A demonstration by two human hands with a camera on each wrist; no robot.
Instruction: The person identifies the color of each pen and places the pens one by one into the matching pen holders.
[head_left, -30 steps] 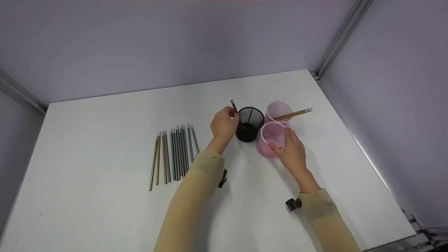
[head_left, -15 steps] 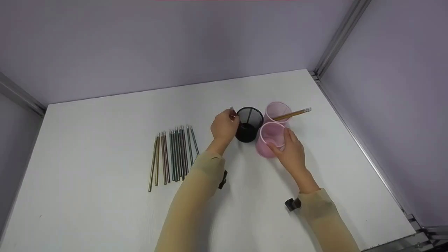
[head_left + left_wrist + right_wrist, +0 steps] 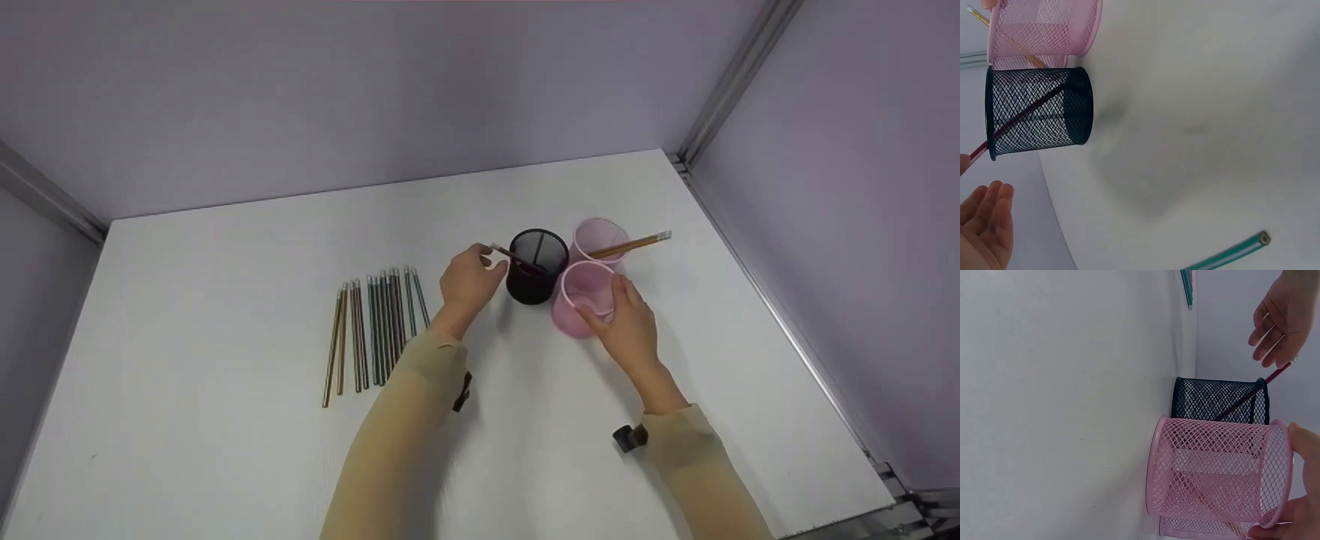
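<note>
I see the red pencil [image 3: 517, 259] leaning in the black mesh cup [image 3: 535, 267] at centre frame, its top end poking out leftward. My left hand [image 3: 466, 283] sits just left of it, fingers relaxed, gripping nothing. My right hand [image 3: 628, 324] holds the near pink cup [image 3: 577, 300]. Loose pencils [image 3: 375, 326] lie left on the worktop [image 3: 225, 300]

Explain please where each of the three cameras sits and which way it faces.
Head: above the white table, facing forward and down; both sleeved arms show, left hand beside the black mesh cup, right hand holding the near pink mesh cup.
Left wrist: low, rolled sideways, facing the black cup; only fingers show.
Right wrist: low, rolled sideways, facing the pink cup; fingertips on its rim.
Both wrist views share the black cup and red pencil.
</note>
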